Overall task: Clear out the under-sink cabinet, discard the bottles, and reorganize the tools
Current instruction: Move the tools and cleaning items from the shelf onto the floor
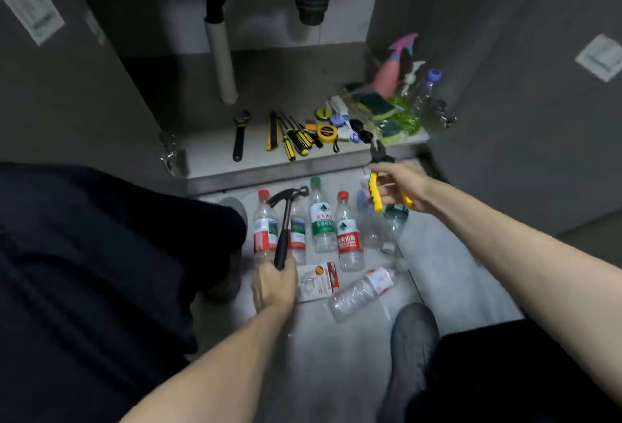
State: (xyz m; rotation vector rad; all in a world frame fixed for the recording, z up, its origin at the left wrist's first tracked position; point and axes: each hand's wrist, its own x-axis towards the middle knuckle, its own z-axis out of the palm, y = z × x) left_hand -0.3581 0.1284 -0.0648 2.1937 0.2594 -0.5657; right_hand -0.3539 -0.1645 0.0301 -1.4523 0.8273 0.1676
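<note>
Partly done, by the look of it. Plastic bottles (323, 217): out on the floor before the cabinet (215, 156), not yet discarded. Tools, including wrench (239, 135), screwdrivers (292, 140) and tape measure (325, 132): lined along the cabinet's front edge. Sponges and spray bottle (392, 66): inside at right. Left hand (274, 284): low over the bottles, fingers wrapped round the hammer (286, 220) handle, head up. Right hand (400, 187): raised near the cabinet edge, gripping the yellow-handled pliers (378, 175), nose toward the shelf.
</note>
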